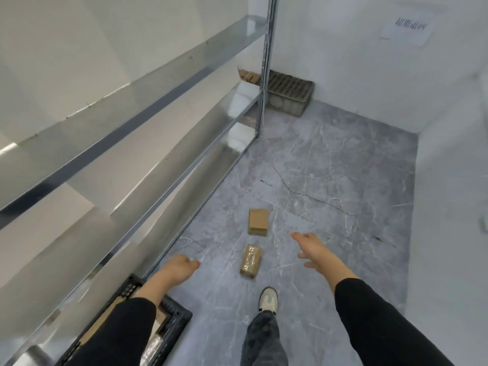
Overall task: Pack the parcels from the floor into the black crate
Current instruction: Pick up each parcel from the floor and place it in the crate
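Two parcels lie on the grey marble floor ahead of me. The nearer one (250, 261) is a small brown box wrapped in clear tape. The farther one (258, 221) is a plain cardboard box. My right hand (311, 248) is stretched out with fingers spread, to the right of both parcels, touching neither. My left hand (182, 266) hangs loosely curled and holds nothing, left of the taped parcel. The black crate (177, 317) sits at the bottom left, partly hidden by my left sleeve, with cardboard parcels inside.
A metal shelving rack (148, 143) runs along the left side. A grey lidded bin (289, 95) stands in the far corner by the white wall. A thin black wire (298, 192) trails over the floor. My shoe (268, 299) is planted behind the taped parcel.
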